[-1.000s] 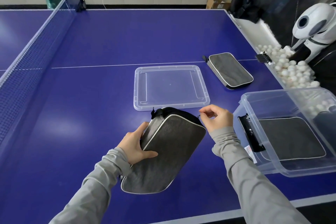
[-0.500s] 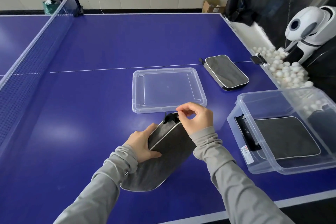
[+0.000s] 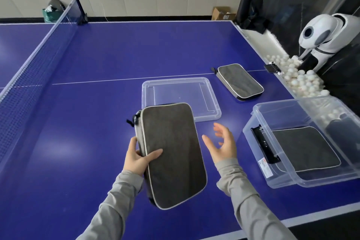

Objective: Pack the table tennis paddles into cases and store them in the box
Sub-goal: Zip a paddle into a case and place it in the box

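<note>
My left hand [image 3: 139, 157] grips a dark grey paddle case [image 3: 172, 152] with pale piping by its left edge and holds it lifted and tilted above the blue table [image 3: 97, 103]. My right hand [image 3: 222, 145] hovers just right of the case, fingers spread, touching nothing. A clear plastic box [image 3: 259, 124] stands to the right with one grey case [image 3: 303, 150] lying flat inside. Another zipped grey case [image 3: 240, 82] lies on the table beyond the box. No paddle is visible.
The box's clear lid [image 3: 181, 97] lies flat behind the held case. The net [image 3: 35, 60] runs along the left. Many white balls [image 3: 300, 80] and a white ball machine [image 3: 327, 39] sit off the table's right edge.
The right hand let go of the zipper at the case's top and pulled back open. The left hand lifted the case off the table and turned it upright.
</note>
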### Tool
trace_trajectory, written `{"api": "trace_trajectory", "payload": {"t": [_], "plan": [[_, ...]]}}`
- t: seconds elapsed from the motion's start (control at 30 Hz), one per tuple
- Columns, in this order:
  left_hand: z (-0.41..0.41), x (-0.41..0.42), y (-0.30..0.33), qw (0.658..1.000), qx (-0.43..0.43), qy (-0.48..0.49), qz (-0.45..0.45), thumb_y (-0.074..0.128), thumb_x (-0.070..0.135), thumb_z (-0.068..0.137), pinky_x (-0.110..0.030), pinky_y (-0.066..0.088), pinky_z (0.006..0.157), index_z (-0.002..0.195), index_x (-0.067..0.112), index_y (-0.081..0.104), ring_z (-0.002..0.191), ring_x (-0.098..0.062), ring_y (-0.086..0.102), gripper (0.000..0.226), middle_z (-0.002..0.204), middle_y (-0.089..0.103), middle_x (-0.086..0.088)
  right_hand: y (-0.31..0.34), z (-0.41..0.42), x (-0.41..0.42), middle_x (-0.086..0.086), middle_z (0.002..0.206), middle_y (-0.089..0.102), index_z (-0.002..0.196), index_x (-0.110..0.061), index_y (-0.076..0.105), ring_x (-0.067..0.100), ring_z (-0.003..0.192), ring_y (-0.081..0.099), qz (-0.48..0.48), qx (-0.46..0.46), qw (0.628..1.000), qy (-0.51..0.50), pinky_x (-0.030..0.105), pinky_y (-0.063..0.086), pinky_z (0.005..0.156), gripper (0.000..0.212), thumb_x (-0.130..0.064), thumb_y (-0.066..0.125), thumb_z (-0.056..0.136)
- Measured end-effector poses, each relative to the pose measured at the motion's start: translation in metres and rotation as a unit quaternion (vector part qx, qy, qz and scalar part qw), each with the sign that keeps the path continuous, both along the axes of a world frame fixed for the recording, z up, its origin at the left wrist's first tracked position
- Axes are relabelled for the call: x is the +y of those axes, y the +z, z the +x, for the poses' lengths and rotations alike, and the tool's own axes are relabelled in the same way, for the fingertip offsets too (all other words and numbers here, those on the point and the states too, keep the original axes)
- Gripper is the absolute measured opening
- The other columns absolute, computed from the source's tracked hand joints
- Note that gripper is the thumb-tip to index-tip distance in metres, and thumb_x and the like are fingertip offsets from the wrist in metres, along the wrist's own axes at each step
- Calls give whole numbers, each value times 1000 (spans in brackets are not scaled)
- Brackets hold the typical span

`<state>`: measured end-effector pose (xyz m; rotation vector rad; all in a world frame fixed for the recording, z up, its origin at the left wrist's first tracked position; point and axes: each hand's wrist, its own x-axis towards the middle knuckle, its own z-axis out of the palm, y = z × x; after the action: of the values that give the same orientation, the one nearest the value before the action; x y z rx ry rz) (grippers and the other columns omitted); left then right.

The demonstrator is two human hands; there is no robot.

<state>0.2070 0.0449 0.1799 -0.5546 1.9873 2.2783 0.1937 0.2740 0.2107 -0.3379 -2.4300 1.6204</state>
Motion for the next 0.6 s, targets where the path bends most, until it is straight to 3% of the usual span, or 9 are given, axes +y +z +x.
{"api": "trace_trajectory", "payload": {"t": [0.1,0.2,0.3,0.37,0.5,0.6], "plan": [[-1,3,-4,991,-8,96,91,89,13,46,-39,57,70,92,27,55,76,-29,69,59,92,69,-15,-13,20,-10,2,124,49,128,-18,45,16,106,50,-90,-47,993,-57,35,43,94,60,-14,74,76],[-5,12,-4,972,-28,172,158,86,20,53,-41,56,74,91,30,56,81,-25,67,49,94,68,-5,-20,36,-27,5,130,47,130,-26,38,9,102,53,-239,-83,963,-91,25,47,81,64,-11,72,78],[-7,24,-1,955,-42,204,210,80,19,70,-32,54,58,91,32,53,76,-19,67,37,93,67,2,-18,42,-41,-4,116,60,127,-43,36,6,92,61,-389,-136,905,-107,29,52,68,61,-20,69,81],[-8,32,-1,949,-44,199,241,76,17,74,-32,55,61,97,32,52,76,-15,68,36,94,67,5,-16,38,-43,-7,100,71,119,-48,43,9,85,68,-451,-119,879,-100,32,55,64,53,-19,68,82],[-6,41,2,945,-37,165,281,71,13,78,-41,54,78,110,25,48,90,-18,66,42,97,67,4,-11,31,-36,-1,91,75,109,-44,51,15,79,71,-459,-61,881,-95,32,55,59,49,-7,66,80],[-3,45,1,948,-30,118,293,71,13,74,-41,55,75,106,25,51,88,-17,68,40,95,69,3,-10,32,-22,1,87,75,110,-41,52,16,77,71,-454,-33,884,-104,29,55,57,49,-3,64,80]]}}
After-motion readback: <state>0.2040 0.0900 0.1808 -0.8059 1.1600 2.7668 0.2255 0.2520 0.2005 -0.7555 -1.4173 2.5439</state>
